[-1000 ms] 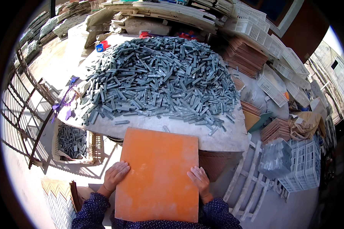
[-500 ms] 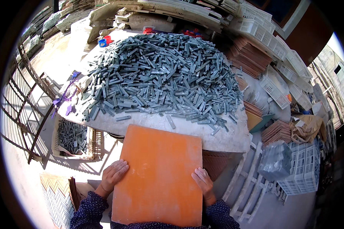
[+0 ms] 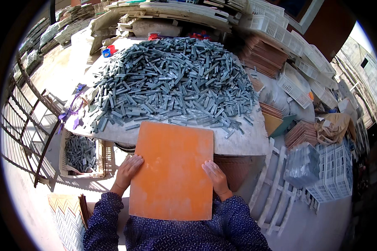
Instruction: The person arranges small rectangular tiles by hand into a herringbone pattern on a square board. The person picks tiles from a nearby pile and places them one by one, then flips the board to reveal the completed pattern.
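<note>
A flat orange board (image 3: 171, 175) is held between my two hands in front of my body. My left hand (image 3: 129, 170) grips its left edge, and my right hand (image 3: 217, 176) grips the right edge, fingertips lying on the top face. Thumbs are hidden under the board. Its far edge overlaps the near edge of a pale table (image 3: 249, 142). On that table lies a big heap of small grey-green stone strips (image 3: 171, 79), with a few loose ones near the board.
At left stand a crate (image 3: 99, 157) of strips, a curved metal rack (image 3: 35, 125) and panels with herringbone tiles (image 3: 67, 217). To the right are a white wooden pallet (image 3: 270, 188), stacked brown boards (image 3: 262, 56), white plastic crates (image 3: 335, 171) and a wrapped grey bundle (image 3: 302, 165).
The board has moved away from my body, farther over the table's near edge, with both hands still gripping its sides. More of my sleeves and front now shows.
</note>
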Motion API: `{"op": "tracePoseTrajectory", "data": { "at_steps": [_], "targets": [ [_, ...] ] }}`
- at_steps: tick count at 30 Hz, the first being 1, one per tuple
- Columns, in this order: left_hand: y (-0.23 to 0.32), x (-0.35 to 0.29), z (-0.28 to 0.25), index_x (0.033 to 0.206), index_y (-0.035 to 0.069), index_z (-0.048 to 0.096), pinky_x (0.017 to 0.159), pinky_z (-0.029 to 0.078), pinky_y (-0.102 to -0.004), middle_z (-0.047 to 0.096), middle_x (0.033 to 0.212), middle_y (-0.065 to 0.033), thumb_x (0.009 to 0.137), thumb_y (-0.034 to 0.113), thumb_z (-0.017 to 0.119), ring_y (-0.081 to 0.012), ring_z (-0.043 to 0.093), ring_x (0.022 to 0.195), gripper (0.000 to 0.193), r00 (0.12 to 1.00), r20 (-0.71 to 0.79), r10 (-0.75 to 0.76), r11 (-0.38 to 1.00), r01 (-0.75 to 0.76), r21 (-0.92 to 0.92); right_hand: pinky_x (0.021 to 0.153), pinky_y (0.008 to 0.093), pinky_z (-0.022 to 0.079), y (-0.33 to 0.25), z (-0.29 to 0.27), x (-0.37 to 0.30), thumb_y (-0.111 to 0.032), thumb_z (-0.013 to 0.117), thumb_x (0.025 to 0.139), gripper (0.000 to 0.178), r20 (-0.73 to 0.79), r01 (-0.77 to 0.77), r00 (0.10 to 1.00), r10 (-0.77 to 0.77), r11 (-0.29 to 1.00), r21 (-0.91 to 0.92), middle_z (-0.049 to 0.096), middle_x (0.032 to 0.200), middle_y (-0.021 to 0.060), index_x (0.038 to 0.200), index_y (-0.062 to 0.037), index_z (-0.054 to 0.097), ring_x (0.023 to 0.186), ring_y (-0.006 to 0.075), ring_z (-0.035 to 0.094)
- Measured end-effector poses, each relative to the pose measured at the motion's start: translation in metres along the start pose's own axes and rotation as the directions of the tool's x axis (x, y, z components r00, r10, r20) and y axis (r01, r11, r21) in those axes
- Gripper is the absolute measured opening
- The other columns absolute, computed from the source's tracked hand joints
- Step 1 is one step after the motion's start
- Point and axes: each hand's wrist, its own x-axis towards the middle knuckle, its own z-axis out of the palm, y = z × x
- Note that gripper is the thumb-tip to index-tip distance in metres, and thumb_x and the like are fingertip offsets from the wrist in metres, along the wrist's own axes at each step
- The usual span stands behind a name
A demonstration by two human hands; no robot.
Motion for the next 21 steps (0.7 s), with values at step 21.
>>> {"op": "tracePoseTrajectory", "data": {
  "at_steps": [21],
  "targets": [
    [0.074,-0.074,-0.028,0.148,0.002,0.017,0.115,0.008,-0.0431,0.005,0.156,-0.0198,0.09,0.033,0.05,-0.0348,0.004,0.144,0.074,0.866,0.274,-0.417,0.688,0.498,-0.528,0.114,0.0386,0.013,-0.084,-0.02,-0.076,-0.036,0.051,0.095,0.073,0.239,-0.517,0.855,0.461,0.719,0.465,0.014,0.153,0.0227,0.146,0.0032,0.018,0.143,0.0316,0.013]
  ]
}}
